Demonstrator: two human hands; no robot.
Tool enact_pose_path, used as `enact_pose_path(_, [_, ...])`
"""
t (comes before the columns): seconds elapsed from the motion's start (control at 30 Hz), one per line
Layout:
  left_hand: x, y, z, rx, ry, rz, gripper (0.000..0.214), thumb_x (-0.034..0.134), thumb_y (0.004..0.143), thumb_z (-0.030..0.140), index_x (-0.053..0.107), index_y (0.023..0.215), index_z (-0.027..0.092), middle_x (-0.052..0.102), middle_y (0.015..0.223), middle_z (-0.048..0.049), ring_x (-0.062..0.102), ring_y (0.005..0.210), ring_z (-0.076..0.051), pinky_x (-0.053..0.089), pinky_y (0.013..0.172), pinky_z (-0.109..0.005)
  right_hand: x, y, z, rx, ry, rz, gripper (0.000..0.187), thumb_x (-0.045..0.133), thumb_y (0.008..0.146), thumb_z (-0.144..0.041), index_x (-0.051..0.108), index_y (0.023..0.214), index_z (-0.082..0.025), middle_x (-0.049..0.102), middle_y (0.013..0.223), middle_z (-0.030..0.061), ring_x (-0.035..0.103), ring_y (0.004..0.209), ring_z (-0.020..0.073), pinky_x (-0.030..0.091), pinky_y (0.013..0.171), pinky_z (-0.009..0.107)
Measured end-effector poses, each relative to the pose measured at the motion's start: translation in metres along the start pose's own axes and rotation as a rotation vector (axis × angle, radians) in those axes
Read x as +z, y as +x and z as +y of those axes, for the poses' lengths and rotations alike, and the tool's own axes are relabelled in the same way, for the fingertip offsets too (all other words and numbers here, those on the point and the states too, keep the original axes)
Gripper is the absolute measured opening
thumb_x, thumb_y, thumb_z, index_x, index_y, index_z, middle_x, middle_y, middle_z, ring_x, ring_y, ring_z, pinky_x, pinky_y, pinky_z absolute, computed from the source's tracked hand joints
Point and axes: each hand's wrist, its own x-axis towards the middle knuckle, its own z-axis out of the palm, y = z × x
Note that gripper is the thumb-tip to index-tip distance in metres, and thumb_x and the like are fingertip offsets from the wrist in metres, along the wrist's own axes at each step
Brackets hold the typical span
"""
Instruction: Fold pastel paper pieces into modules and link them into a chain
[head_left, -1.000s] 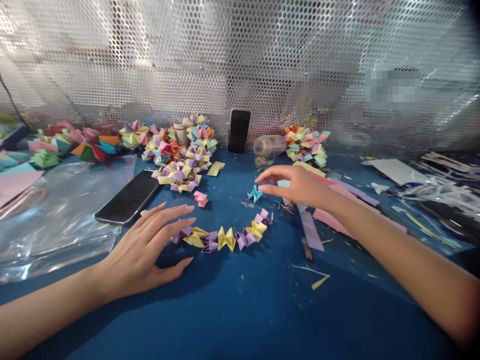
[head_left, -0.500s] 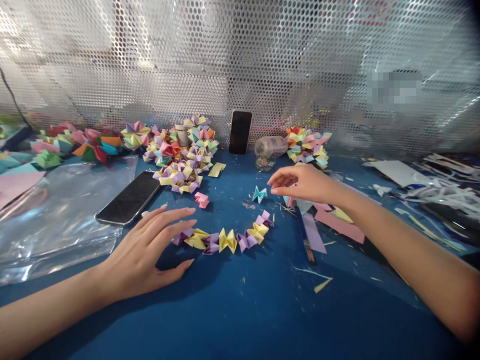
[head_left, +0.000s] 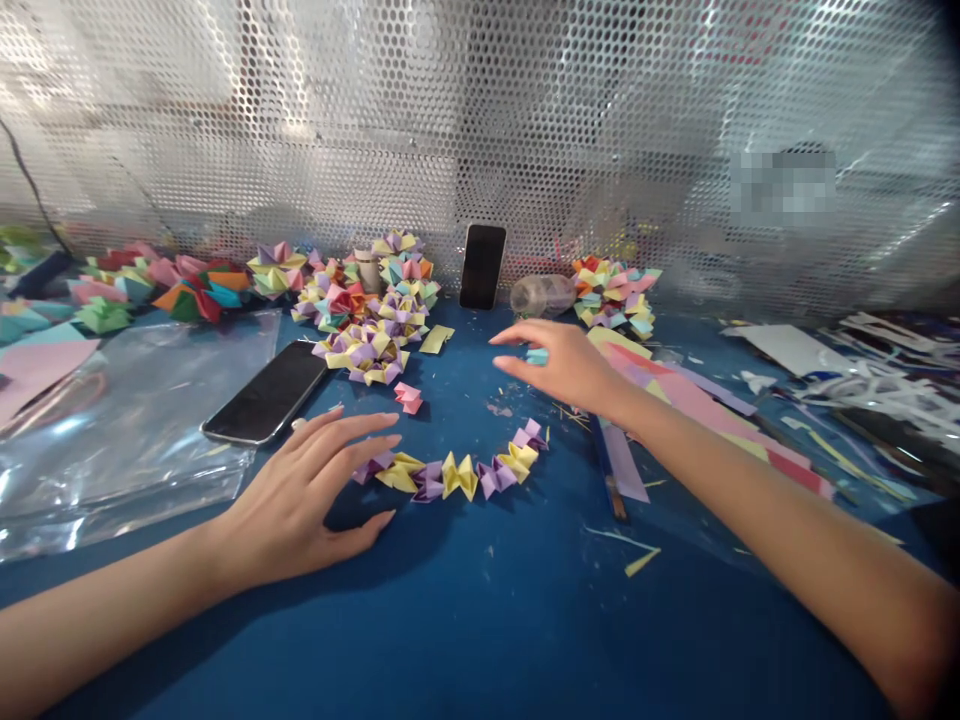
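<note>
My left hand (head_left: 300, 500) lies flat and open on the blue table (head_left: 487, 620), its fingertips touching the left end of a chain of purple and yellow folded paper pieces (head_left: 457, 475). My right hand (head_left: 574, 370) hovers beyond the chain's right end, thumb and fingers closed on a small teal folded paper piece (head_left: 536, 355). A single pink folded piece (head_left: 409, 397) lies between the hands, near the chain.
A phone (head_left: 266, 393) lies flat at the left beside a clear plastic bag (head_left: 112, 430). A second phone (head_left: 482, 266) leans on the perforated metal wall. Piles of coloured folded pieces (head_left: 367, 310) line the back. Paper strips (head_left: 675, 390) and white scraps (head_left: 885, 380) lie right.
My right hand drew back to the teal piece, closed on it and lifted it off the table toward the left. My left hand stayed on the chain's end.
</note>
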Motion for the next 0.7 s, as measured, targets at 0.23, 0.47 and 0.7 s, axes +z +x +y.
enact_pose_path(0.23, [0.000, -0.001, -0.001, 0.002, 0.019, 0.003, 0.052, 0.059, 0.078, 0.028, 0.039, 0.125, 0.017, 0.051, 0.127, -0.0150, 0.048, 0.119, -0.026, 0.034, 0.104, -0.048, 0.049, 0.045, -0.057, -0.095, 0.087, -0.329, 0.035, 0.061, 0.075, -0.042, 0.063, 0.100, -0.018, 0.068, 0.094, 0.0066, 0.062, 0.081, 0.0191, 0.044, 0.066, 0.028])
enact_pose_path(0.47, [-0.003, -0.001, 0.001, -0.010, 0.000, -0.016, 0.050, 0.056, 0.080, 0.030, 0.038, 0.125, 0.018, 0.050, 0.129, -0.0148, 0.047, 0.120, -0.025, 0.033, 0.104, -0.047, 0.028, 0.044, -0.044, 0.002, 0.249, -0.268, 0.023, 0.060, 0.071, -0.023, 0.065, 0.092, -0.016, 0.070, 0.081, 0.0038, 0.063, 0.071, 0.0143, 0.046, 0.062, 0.024])
enact_pose_path(0.7, [-0.011, -0.002, -0.002, -0.122, -0.080, -0.094, 0.042, 0.046, 0.086, 0.032, 0.037, 0.125, 0.017, 0.051, 0.127, -0.0127, 0.046, 0.119, -0.026, 0.035, 0.100, -0.045, -0.025, -0.029, -0.004, 0.345, 0.145, -0.094, 0.023, 0.062, 0.071, -0.034, 0.065, 0.088, -0.020, 0.069, 0.088, 0.0052, 0.064, 0.080, 0.0193, 0.050, 0.073, 0.033])
